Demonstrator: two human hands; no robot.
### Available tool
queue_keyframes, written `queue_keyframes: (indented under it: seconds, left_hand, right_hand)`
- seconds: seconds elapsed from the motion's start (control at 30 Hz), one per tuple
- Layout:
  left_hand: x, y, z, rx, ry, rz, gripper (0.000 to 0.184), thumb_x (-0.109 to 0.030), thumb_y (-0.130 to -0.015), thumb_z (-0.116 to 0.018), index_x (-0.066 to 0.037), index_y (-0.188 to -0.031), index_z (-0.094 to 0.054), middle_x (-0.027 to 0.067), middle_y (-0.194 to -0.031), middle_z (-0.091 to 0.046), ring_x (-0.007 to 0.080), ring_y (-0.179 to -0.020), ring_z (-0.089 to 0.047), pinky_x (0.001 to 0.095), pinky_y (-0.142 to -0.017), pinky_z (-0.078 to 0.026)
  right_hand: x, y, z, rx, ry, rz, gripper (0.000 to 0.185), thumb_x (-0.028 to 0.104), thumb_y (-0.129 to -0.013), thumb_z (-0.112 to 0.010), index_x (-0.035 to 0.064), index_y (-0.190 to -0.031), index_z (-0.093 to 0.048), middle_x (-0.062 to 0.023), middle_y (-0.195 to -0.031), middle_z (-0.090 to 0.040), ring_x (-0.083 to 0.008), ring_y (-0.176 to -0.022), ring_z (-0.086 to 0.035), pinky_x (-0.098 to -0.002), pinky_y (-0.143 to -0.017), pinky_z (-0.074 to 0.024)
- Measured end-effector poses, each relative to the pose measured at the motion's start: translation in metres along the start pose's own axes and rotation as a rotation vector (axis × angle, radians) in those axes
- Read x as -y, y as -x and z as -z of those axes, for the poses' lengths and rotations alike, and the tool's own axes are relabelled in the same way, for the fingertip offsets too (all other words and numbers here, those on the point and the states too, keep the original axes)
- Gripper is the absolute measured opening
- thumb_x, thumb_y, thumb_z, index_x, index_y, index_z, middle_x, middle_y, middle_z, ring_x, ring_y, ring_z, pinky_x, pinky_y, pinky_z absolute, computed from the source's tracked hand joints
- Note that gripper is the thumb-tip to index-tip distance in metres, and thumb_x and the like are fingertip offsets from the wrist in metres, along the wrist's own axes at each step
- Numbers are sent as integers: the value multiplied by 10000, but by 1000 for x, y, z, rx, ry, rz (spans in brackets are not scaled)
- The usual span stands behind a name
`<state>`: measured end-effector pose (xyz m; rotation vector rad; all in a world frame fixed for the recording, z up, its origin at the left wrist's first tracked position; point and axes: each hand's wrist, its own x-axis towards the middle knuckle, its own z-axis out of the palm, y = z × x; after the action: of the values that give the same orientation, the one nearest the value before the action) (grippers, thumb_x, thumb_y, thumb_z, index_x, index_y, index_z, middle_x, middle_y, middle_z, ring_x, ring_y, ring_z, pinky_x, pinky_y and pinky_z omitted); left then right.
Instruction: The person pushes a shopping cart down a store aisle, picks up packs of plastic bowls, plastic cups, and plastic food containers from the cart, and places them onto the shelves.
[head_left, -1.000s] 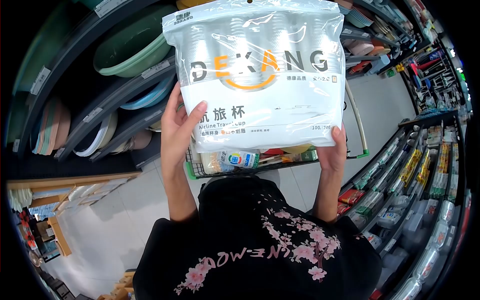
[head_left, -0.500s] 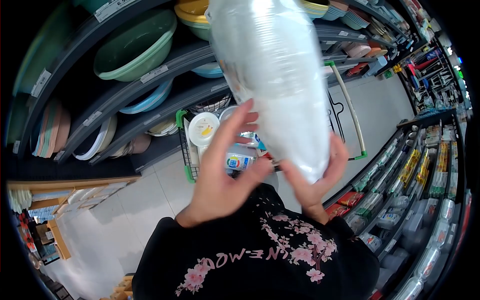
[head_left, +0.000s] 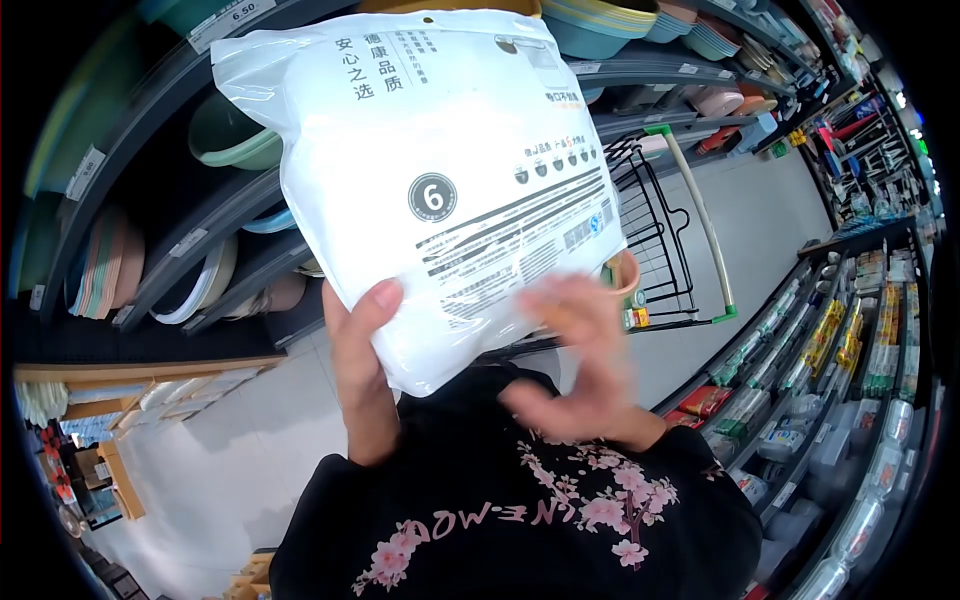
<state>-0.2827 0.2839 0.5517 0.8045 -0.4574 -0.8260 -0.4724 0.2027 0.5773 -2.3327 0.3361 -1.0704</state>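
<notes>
A white printed plastic pack of what look like disposable bowls (head_left: 450, 215) is held up in front of me, tilted, its printed face with a large 6 turned toward me. My left hand (head_left: 362, 365) grips its lower left edge, thumb on the front and the other fingers hidden behind. By the lower right part of the pack is my right hand (head_left: 580, 360), blurred by motion, with thumb and fingers apart and nothing in it. Behind the pack stands a shopping cart (head_left: 665, 225), its basket mostly covered.
Shelves with basins (head_left: 235, 135) and stacked bowls (head_left: 105, 265) run along the left and top. A rack of packaged goods (head_left: 800, 370) lines the right side. Pale tiled floor (head_left: 230, 450) shows at lower left, near a wooden shelf (head_left: 150, 385).
The pack has turned from its clear, ridged side to its broad printed face and shifted left. My left hand has taken hold of it, and my right hand has let go.
</notes>
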Motion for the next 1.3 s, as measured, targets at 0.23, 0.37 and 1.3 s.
queue_keyframes:
  seconds: [0.23,0.37,1.3]
  left_hand:
    - [4,7,31,-63,167,37,897,-243,-690,-678,131,-1405,-285,338,-1237,-526,387,-1063,-634,418,-875,-566]
    - [-2,8,41,44,227,18,889,-232,-697,-668,126,-1413,-284,331,-1245,-524,388,-1089,-620,435,-903,-550]
    - [-13,-1,39,68,-455,-453,716,-63,-837,-676,34,-1454,-326,272,-1265,-570,272,-1097,-633,362,-923,-516]
  right_hand:
    - [-104,-3,21,-314,-521,-748,552,159,-967,-564,-58,-1428,-352,-221,-1335,-530,-230,-1209,-530,-357,-1018,-420]
    - [-121,22,26,-132,-747,-647,632,196,-935,-612,-67,-1439,-336,-187,-1280,-559,-202,-1148,-570,-317,-976,-461]
    - [-80,19,15,-478,-504,-511,610,221,-893,-619,-65,-1378,-384,-153,-1212,-554,-188,-1111,-540,-327,-979,-420]
